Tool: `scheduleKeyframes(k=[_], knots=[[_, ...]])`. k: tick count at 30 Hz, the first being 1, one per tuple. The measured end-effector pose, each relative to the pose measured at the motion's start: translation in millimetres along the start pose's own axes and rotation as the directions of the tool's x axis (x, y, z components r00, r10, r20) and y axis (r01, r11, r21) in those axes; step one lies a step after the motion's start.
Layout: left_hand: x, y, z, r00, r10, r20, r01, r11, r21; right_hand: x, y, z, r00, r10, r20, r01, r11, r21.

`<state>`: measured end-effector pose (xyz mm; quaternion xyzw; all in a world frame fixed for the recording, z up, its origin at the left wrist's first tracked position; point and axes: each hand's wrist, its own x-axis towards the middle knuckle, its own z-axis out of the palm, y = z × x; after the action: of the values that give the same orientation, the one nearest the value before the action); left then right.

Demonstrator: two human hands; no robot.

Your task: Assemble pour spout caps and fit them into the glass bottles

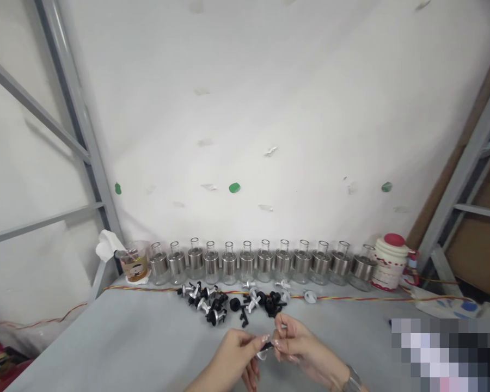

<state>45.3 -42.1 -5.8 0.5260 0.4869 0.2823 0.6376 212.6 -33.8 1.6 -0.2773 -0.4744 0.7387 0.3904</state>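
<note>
My left hand (237, 354) and my right hand (298, 345) meet low in the view over the grey table (118, 337). Together their fingertips pinch a small part (265, 348), black with a pale round piece under it. My right wrist carries a watch (353, 379). Just beyond the hands lies a loose heap of small black and silver stopper parts (228, 302). A row of several small glass bottles with silver collars (265, 262) stands along the wall behind the heap.
A plastic cup of amber liquid (134, 262) stands at the row's left end. A white jar with a red lid (390, 261) stands at the right end. A red-yellow cable (351, 298) runs across the table. Grey shelf frames flank both sides.
</note>
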Motion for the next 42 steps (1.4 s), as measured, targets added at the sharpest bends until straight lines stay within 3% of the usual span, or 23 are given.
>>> scheduleKeyframes(k=[3,7,19,29,42], knots=[[0.2,-1.9,-1.9,0.999,0.041,0.026,-0.042,0.999,0.021,0.8,-0.1,-0.7,1.000,-0.022,-0.013,0.021,0.998,-0.059],[2.6,-4.4,-1.4,0.999,0.036,-0.022,-0.035,0.999,0.033,-0.4,-6.0,4.5,0.992,-0.116,-0.052,0.103,0.975,-0.194],[5.5,-6.2,-2.6,1.000,-0.009,-0.030,0.008,1.000,-0.014,-12.1,-11.0,7.9,0.972,-0.233,0.012,0.207,0.837,-0.507],[4.3,-5.8,-3.8,0.998,0.052,-0.047,-0.050,0.998,0.028,-7.0,-1.9,4.1,0.967,-0.252,0.027,0.238,0.869,-0.435],[11.8,-6.5,4.0,0.998,0.057,0.030,-0.050,0.978,-0.205,-10.7,-9.2,8.7,0.959,-0.284,-0.011,0.245,0.844,-0.478]])
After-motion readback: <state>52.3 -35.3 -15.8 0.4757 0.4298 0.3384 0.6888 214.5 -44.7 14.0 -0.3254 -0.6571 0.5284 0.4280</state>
